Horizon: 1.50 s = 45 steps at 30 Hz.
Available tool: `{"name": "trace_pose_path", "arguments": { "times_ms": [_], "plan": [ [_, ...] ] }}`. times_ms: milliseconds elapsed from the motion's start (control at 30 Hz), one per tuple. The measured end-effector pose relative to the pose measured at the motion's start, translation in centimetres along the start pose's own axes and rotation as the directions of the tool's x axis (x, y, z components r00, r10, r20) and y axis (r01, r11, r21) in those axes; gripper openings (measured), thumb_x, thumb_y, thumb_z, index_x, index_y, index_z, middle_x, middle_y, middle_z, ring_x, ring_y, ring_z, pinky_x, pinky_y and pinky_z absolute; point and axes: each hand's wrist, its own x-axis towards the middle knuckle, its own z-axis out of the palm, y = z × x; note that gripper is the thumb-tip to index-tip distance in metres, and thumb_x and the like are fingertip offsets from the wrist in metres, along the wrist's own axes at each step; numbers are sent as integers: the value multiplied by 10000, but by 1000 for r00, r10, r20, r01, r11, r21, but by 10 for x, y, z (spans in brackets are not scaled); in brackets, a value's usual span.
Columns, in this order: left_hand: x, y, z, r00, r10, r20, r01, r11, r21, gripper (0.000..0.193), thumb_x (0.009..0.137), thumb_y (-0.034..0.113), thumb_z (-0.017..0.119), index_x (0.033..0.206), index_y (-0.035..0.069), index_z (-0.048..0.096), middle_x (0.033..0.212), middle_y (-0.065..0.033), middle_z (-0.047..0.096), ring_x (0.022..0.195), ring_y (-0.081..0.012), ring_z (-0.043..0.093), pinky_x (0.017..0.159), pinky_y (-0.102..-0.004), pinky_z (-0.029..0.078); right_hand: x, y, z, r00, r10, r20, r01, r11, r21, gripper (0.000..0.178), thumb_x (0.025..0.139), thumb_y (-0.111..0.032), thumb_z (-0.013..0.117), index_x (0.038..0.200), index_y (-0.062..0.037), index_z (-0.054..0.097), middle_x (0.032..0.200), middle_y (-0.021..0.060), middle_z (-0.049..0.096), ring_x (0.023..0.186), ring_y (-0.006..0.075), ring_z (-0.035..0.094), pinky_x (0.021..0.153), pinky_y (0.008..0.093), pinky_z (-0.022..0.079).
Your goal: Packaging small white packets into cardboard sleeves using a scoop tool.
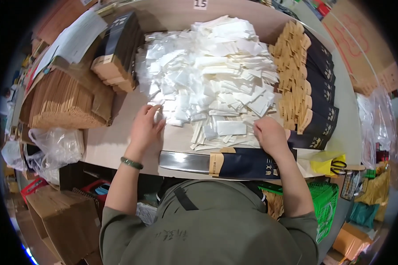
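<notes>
Resting on white sachet pile (208, 75), L hand (145, 128) fingers curled; R hand (270, 136) seemingly pinching one.

top: olive-green, short sleeves | black strap at chest | left wrist: green bead bracelet (132, 163)

A person leans over a tan counter (115, 141). At twelve o'clock lies a big heap of white packets (208, 70). The left hand (145, 128), at nine o'clock of centre, rests on the heap's near edge, fingers (154, 112) curled on a packet. The right hand (272, 137), at three o'clock, presses down on a dark blue sleeve (243, 163) with a tan end, lying flat at the counter's near edge. More dark sleeves (316, 84) are fanned in a row at two o'clock; a stack of brown envelopes (62, 101) sits at ten o'clock.
</notes>
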Motion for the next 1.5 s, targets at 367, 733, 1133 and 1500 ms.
{"name": "trace_pose_path", "arguments": {
  "times_ms": [367,733,1133,1500],
  "plan": [
    [-34,-7,-16,956,-270,112,292,904,-312,113,920,44,648,1030,18,661,733,-49,596,730,-129,583,706,-260,482,16,-17,37,958,-285,12,284,956,68,70,832,-57,651,853,6,627,1005,167,632,970,371,610,829,425,508],
    [-72,51,-38,967,241,-82,-238,970,48,296,725,91,778,1004,127,684,1096,-81,685,908,-296,664,759,-397,541,14,-106,15,993,-53,-109,115,706,699,128,896,-16,641,1015,-3,687,940,101,648,867,229,634,753,304,499],
    [81,-102,-251,957,-246,-152,287,734,616,224,893,146,613,1066,31,699,957,-223,698,889,-388,678,783,-424,531,-27,-144,46,889,-393,-236,436,883,172,277,794,-141,757,1042,-62,662,1028,96,635,957,293,608,852,400,468],
    [34,-107,-261,836,66,-545,282,800,529,243,982,147,536,1152,11,643,1048,-209,684,997,-390,649,838,-419,506,-51,-109,35,918,-360,-168,396,854,337,231,780,-132,777,956,-43,656,1109,130,626,1028,337,601,872,413,495]
  ]
}}
